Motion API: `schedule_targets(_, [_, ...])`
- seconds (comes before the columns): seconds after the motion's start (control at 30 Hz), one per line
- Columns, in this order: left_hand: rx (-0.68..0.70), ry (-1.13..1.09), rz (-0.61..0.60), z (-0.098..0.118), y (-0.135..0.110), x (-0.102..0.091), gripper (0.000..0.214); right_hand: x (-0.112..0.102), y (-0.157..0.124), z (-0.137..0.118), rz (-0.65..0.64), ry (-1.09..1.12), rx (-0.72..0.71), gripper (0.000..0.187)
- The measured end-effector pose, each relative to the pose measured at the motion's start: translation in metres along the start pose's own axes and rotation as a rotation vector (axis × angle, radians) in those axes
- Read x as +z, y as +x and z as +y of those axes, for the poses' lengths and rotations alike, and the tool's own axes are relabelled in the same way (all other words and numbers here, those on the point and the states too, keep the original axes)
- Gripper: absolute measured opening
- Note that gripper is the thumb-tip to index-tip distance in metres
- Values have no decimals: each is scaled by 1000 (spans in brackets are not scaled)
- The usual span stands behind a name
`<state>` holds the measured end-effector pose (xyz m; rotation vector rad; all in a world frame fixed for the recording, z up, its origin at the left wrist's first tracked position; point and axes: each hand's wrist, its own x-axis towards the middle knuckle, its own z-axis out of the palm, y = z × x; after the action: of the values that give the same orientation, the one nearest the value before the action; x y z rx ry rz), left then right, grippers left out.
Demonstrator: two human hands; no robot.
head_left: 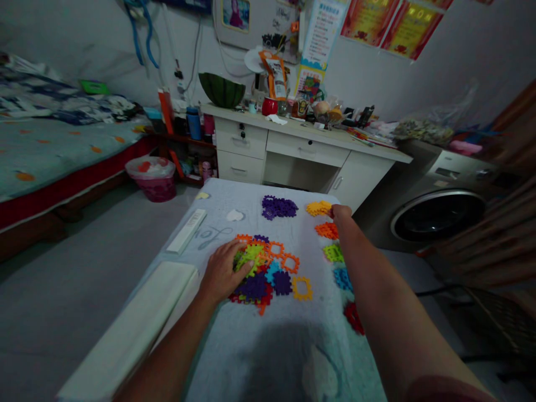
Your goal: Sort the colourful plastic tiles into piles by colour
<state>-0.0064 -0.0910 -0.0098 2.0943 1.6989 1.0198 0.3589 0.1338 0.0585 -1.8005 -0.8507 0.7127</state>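
My left hand (221, 271) rests on a mixed pile of coloured interlocking plastic tiles (268, 271) in the middle of a cloth-covered table (259, 346), fingers curled round a green tile (250, 255). My right hand (341, 213) reaches far across to the yellow tile stack (318, 208), fingers closed at its edge. Sorted stacks lie along the right side: orange (327, 230), green (333, 253), blue (343, 278), red (354, 317). A purple stack (278, 207) sits at the far middle.
A white flat box (187, 230) and a white lid-like board (138, 329) lie on the table's left. Beyond stand a cluttered white desk (301, 148), a washing machine (439, 212), a bed (50, 156) and a pink bin (153, 178).
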Motion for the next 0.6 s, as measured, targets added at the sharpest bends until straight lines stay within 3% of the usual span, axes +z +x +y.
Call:
schedule_targets(0.17, [12, -5, -7, 1, 0, 0, 46, -9, -18, 2, 24, -79, -77, 7])
schedule_targets(0.3, [24, -21, -14, 1, 1, -2, 46, -8, -49, 10, 15, -94, -150, 11])
schedule_targets(0.37, [30, -48, -27, 1, 1, -3, 48, -7, -71, 16, -60, -86, -209, 14])
schedule_targets(0.47, [28, -86, -57, 0, 0, -6, 57, -6, -113, 27, -297, -128, -345, 20])
schedule_targets(0.53, [23, -91, -109, 0, 0, -10, 69, -6, -141, 37, -441, -229, -442, 26])
schedule_targets(0.6, [15, -76, -184, 0, -2, -14, 84, -5, -167, 47, -495, -341, -548, 32])
